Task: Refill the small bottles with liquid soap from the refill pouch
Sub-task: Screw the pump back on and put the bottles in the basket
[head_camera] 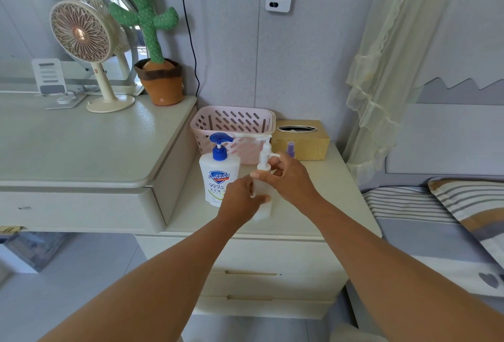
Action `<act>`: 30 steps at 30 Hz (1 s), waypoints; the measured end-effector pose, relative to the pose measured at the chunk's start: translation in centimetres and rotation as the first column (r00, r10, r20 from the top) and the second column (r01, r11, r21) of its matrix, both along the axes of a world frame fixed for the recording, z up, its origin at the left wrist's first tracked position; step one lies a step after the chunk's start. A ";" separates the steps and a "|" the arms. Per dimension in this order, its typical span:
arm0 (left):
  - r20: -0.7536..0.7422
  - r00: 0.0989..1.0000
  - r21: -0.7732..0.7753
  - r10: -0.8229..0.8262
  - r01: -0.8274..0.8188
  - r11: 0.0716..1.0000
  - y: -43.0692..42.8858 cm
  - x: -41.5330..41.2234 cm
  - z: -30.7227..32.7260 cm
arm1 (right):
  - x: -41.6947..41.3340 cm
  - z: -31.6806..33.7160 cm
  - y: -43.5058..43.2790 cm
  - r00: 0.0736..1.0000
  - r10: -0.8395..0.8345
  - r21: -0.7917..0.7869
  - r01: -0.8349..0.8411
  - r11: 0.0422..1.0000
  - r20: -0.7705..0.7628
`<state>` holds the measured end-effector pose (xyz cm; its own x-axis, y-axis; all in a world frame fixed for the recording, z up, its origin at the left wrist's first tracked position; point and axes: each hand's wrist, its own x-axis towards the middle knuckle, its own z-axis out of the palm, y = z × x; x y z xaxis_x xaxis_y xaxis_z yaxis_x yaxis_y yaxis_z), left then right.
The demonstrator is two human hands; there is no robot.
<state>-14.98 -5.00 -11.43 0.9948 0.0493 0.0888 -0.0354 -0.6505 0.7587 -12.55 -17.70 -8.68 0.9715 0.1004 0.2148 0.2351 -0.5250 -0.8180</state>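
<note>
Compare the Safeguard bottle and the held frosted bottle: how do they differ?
The Safeguard bottle has a blue pump; the frosted bottle has a white one. The Safeguard bottle is wider with a printed label; the frosted bottle is slimmer and plain. The Safeguard bottle stands unheld; the left hand grips the frosted bottle's body, the right hand its pump collar. Both stand upright with pumps fitted.

Home bedroom is being indicated: bed w/ striped bedding point(409, 205) is being flanked by frilled net curtain point(381, 69) & drawered nightstand point(327, 191); dressing table point(68, 145) is being occupied by desk fan point(80, 33) & plush cactus toy point(144, 14).
</note>
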 end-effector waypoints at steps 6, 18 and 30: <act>0.018 1.000 -0.022 0.009 -0.008 1.000 0.1 -0.2 0.1 | -0.2 0.1 0.2 1.000 0.021 -0.010 -0.021 1.000 0.023; -0.007 1.000 -0.010 0.016 -0.016 1.000 0.1 -0.1 0.1 | -0.2 -0.2 0.4 0.995 0.023 -0.045 -0.019 0.999 0.100; -0.036 0.999 -0.004 0.010 -0.010 1.000 0.1 0.0 0.1 | -0.1 -0.3 0.3 0.992 0.012 -0.043 -0.007 0.999 0.122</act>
